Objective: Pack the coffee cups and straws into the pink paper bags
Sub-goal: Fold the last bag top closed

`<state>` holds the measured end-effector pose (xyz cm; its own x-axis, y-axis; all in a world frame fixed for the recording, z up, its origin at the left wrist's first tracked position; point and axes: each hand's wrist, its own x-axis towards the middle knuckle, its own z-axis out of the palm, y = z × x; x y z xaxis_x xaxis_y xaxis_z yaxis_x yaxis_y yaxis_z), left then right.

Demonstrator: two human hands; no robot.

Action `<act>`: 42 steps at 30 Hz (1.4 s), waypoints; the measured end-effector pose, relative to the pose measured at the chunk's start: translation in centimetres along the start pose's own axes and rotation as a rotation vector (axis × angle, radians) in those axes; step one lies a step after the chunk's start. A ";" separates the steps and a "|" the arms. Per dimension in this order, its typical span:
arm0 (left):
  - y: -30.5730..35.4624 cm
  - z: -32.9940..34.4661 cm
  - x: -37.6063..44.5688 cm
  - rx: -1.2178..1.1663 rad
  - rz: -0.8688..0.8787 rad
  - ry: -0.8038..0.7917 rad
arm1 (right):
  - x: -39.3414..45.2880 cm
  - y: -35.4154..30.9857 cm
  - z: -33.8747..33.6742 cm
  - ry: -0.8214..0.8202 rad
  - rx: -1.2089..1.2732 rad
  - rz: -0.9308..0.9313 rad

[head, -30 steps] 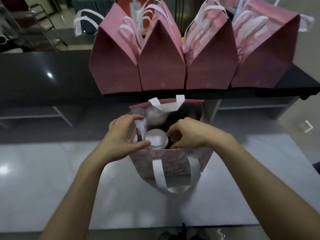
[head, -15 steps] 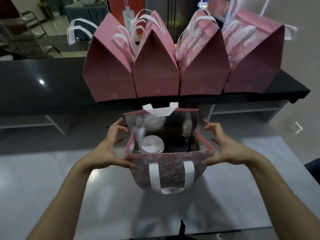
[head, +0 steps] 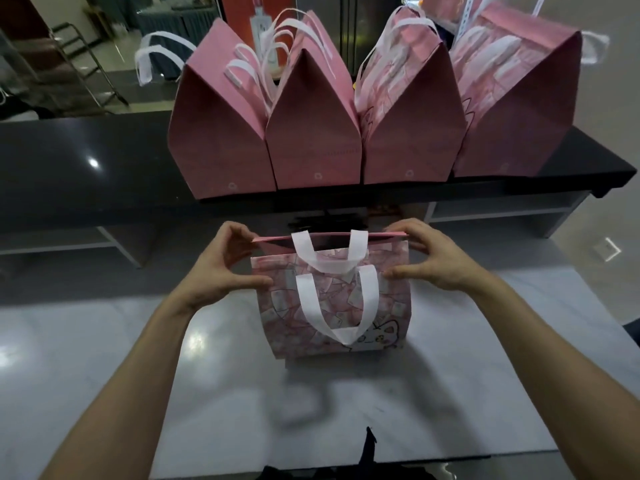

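Near bag: a pink paper bag (head: 332, 306) with a printed pattern and a cartoon animal face low on its front stands upright on the pale marble worktop (head: 138, 358), in the middle of the view between the two hands.
Bag mouth: the front and back top edges are drawn close together, leaving only a thin dark slit along the top; nothing inside can be seen.
Handles: one white ribbon handle (head: 337, 306) hangs down the front panel in a loop; a second white handle (head: 329, 258) folds forward over the top edge and lies just above the first.
Left hand: the left hand (head: 221, 268) is at the bag's left top corner, its fingers (head: 239, 233) curled over the back edge and its thumb pressed to the front panel, pinching the top.
Right hand: the right hand (head: 436, 261) mirrors it at the right top corner, fingers (head: 412, 230) hooked on the back edge, thumb against the front.
Back row: four closed pink bags (head: 311, 133) with folded, peaked tops and white handles stand side by side, touching one another, on a dark counter (head: 86, 168) beyond the worktop.
Cups and straws: not visible anywhere.
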<state>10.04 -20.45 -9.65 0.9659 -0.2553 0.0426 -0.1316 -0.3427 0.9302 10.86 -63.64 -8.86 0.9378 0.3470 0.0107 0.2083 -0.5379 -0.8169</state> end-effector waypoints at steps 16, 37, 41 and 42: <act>-1.0 4.5 -1.6 0.046 0.177 0.188 | -2.6 0.9 3.0 0.130 -0.103 -0.088; 2.0 2.7 -0.2 0.667 0.281 0.110 | -1.3 -0.8 2.3 0.169 -0.626 -0.337; 1.6 2.7 -0.4 0.715 0.338 0.126 | -1.6 -0.1 2.2 0.187 -0.672 -0.412; 1.6 2.7 -0.5 0.723 0.338 0.127 | -1.8 0.3 2.3 0.197 -0.692 -0.425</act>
<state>8.80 -23.29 -9.19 0.8605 -0.3595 0.3610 -0.4904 -0.7764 0.3959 8.62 -62.65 -10.49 0.7588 0.5205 0.3915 0.6184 -0.7644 -0.1825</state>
